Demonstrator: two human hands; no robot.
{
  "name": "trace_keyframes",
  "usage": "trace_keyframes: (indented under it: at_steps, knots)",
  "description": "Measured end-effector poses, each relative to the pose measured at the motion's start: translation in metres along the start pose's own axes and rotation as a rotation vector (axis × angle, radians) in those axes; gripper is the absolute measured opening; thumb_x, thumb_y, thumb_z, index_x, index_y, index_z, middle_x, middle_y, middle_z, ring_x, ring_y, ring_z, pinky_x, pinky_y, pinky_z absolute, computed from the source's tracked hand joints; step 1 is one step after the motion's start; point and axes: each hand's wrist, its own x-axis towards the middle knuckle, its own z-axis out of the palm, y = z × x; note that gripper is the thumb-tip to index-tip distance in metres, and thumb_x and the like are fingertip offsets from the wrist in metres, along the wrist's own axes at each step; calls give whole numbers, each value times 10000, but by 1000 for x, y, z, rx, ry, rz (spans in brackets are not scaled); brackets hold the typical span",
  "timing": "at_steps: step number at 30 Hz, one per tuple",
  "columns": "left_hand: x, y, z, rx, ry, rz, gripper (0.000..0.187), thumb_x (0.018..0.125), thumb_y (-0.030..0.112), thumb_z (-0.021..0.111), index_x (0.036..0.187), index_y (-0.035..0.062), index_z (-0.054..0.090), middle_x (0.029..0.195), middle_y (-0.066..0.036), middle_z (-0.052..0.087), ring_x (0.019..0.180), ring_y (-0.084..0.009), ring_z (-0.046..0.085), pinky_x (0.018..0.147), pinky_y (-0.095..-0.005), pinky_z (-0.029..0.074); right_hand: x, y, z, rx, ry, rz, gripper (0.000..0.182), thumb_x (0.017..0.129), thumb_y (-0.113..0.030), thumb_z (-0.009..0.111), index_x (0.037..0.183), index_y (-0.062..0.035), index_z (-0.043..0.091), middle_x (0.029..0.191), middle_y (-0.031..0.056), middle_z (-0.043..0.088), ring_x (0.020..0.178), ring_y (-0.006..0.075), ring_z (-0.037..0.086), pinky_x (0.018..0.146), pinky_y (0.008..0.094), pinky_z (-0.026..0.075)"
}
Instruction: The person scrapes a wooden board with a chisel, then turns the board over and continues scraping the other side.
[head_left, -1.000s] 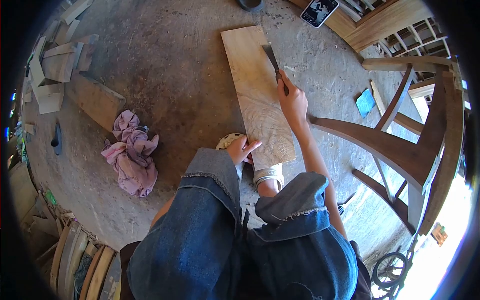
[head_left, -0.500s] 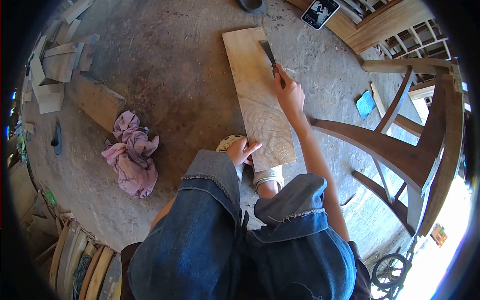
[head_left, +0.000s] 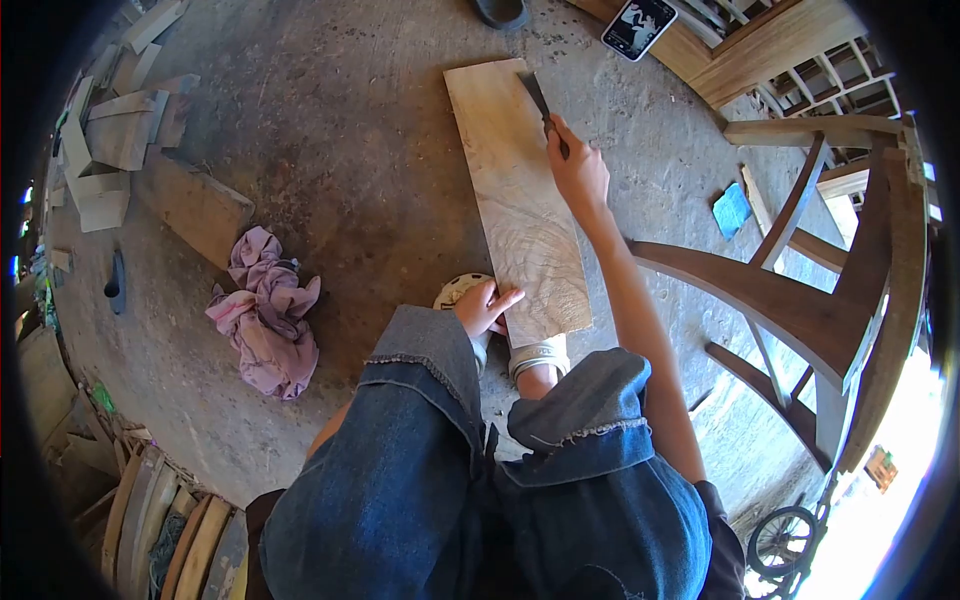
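Ahead of your denim-clad knees (head_left: 425, 345), a wooden board (head_left: 530, 230) stretches, a scraper (head_left: 537, 96) at its far end.
Your left hand (head_left: 484, 306) pinches the board's near left edge, thumb on top; your right hand (head_left: 581, 178) wraps around the scraper's handle; a smartphone (head_left: 639, 27) lies beyond.

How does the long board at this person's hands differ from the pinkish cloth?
The board is pale brown with wavy grain; the cloth is pinkish purple. The board is flat and oblong; the cloth lies crumpled. The left hand holds the board near its lower end; the cloth is held by no one.
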Motion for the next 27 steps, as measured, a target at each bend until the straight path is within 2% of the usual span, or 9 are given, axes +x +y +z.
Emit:
trace_keyframes:
  at_steps: [5, 7, 13, 17, 19, 22, 23, 25, 27]
  knots:
    - [-3, -2, 3, -47, 24, 25, 493, 945, 361, 615, 1045, -108, 501, 918, -137, 569, 789, -227, 674, 639, -359, 632, -15, -2, -4, 42, -9, 13, 326, 936, -352, 526, 1229, -264, 639, 827, 174, 700, 759, 372, 687, 664, 462, 556]
    - [-7, 7, 3, -87, 3, 33, 486, 945, 360, 617, 1030, -105, 504, 905, -127, 564, 779, -218, 670, 633, -357, 632, 1, -5, 0, -44, -53, 54, 332, 938, -361, 518, 1232, -263, 638, 836, 170, 702, 762, 375, 686, 672, 463, 554]
    - [-6, 7, 1, -27, -19, 27, 496, 949, 362, 610, 1070, -104, 493, 896, -113, 555, 775, -220, 671, 652, -365, 632, 37, -4, 7, 11, -28, 5, 337, 942, -386, 497, 1227, -272, 639, 814, 194, 692, 766, 390, 682, 694, 491, 545]
    - [-3, 2, 1, -49, 1, 17, 499, 945, 374, 612, 1054, -99, 497, 878, -106, 543, 784, -222, 669, 648, -357, 632, 1, -1, -10, 8, -46, 57, 330, 945, -359, 511, 1224, -242, 642, 825, 203, 690, 768, 385, 683, 677, 482, 549]
    - [0, -3, 0, 2, 8, 17, 513, 941, 389, 613, 1050, -98, 494, 882, -110, 535, 792, -226, 665, 650, -351, 632, -34, 5, -19, -18, -27, 34, 324, 947, -313, 536, 1240, -217, 635, 815, 188, 690, 727, 373, 683, 619, 463, 546]
    - [-12, 17, 3, -41, 10, 7, 535, 937, 403, 615, 1065, -102, 492, 898, -119, 532, 806, -228, 660, 653, -348, 631, -83, 6, -33, 38, -11, -31, 325, 940, -245, 584, 1256, -186, 634, 865, 209, 680, 738, 360, 683, 608, 420, 523]
    - [-10, 13, 3, -41, 10, 5, 535, 937, 403, 615, 1065, -102, 492, 898, -119, 532, 806, -228, 660, 653, -348, 631, -95, 6, -35, 39, -12, -29, 325, 940, -245, 584, 1256, -186, 634, 865, 209, 680, 738, 360, 683, 608, 420, 523]
    - [-5, 6, 2, -53, 4, 18, 555, 926, 432, 620, 1066, -85, 475, 913, -161, 565, 765, -269, 685, 600, -383, 625, -109, 2, -35, -2, -43, 6, 331, 944, -271, 560, 1266, -228, 626, 764, 154, 674, 627, 352, 666, 546, 450, 521]
    - [-6, 6, 2, -57, 1, 28, 554, 928, 429, 618, 1067, -88, 475, 926, -165, 565, 782, -271, 684, 600, -383, 625, -101, -1, -30, -9, -42, 7, 329, 944, -270, 559, 1263, -227, 627, 755, 159, 672, 625, 353, 665, 546, 451, 522]
